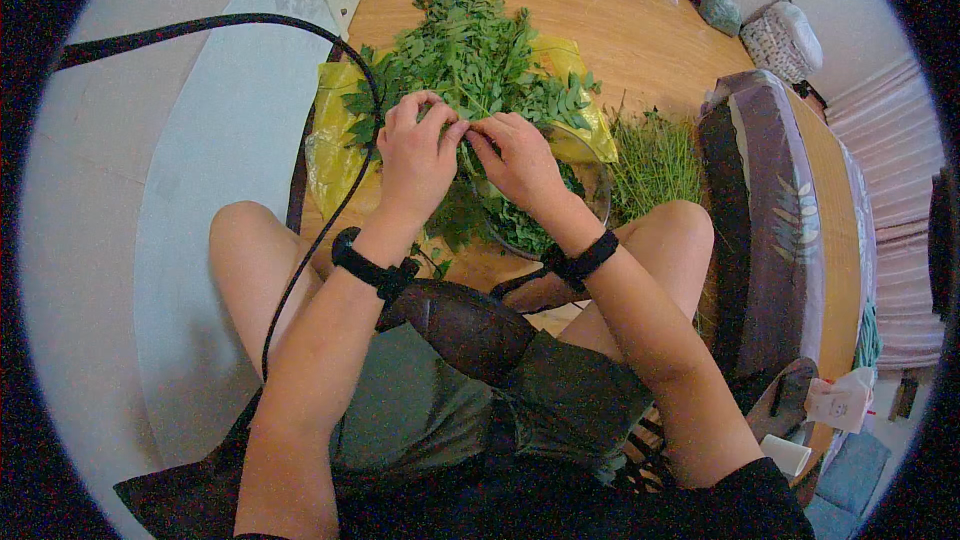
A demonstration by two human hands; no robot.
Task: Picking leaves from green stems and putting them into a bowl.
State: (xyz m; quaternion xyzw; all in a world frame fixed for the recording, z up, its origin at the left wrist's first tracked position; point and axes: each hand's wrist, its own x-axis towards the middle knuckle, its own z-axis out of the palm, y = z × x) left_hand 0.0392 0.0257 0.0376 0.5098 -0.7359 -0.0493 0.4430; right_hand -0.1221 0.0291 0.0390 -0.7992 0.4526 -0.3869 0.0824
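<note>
My left hand [418,150] and my right hand [519,157] meet fingertip to fingertip, pinching a thin green stem [472,101] between them. Exactly where each finger grips is hard to see. Beyond them rises a large heap of leafy green stems [465,37], lying over a yellow plastic bag [334,172] spread on the floor. Below my right hand sits a round basin [606,202] with a see-through wall, holding loose picked leaves [517,225]. My right hand and forearm hide part of it. Black bands circle both wrists.
Bare stalks [656,161] lie piled right of the basin on the wood-look floor [645,52]. A low bed or bench with a purple cover [784,217] stands at the right. A black cable [367,82] arcs across the left. A woven basket [772,45] stands far right.
</note>
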